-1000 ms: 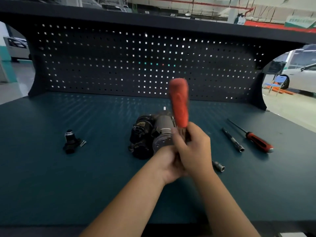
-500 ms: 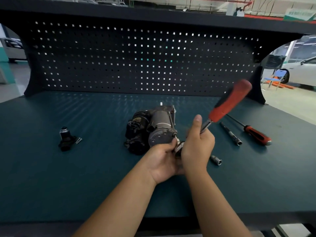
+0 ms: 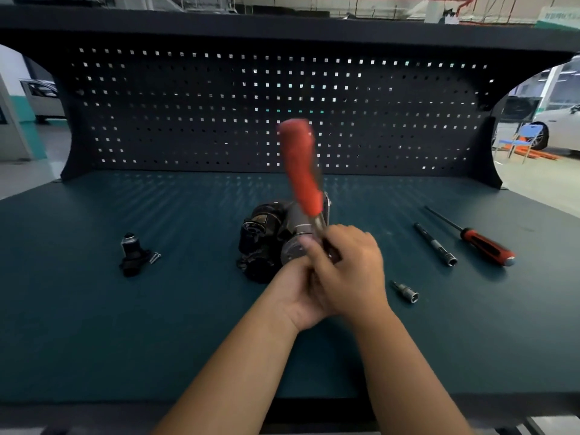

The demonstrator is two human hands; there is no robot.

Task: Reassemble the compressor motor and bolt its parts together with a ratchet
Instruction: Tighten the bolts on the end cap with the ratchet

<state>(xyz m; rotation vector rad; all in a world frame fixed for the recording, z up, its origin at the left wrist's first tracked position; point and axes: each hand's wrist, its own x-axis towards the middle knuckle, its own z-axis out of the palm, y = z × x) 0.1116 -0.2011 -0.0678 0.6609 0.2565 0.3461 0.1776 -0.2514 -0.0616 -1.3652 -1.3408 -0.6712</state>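
Orange-handled ratchet [image 3: 301, 171] | right hand [image 3: 348, 268] grips | left hand [image 3: 293, 293] against compressor motor [image 3: 266, 237]

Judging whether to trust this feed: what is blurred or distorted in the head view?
Head view: the red ratchet handle and right hand are motion-blurred; the compressor motor, screwdriver and loose socket look sharp; the wide-angle lens bows the pegboard's top edge.

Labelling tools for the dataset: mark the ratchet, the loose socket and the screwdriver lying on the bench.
ratchet [image 3: 301, 169]: head view, on its red handle.
loose socket [image 3: 407, 292]: head view, on its metal barrel.
screwdriver [image 3: 485, 245]: head view, on its red-black grip.
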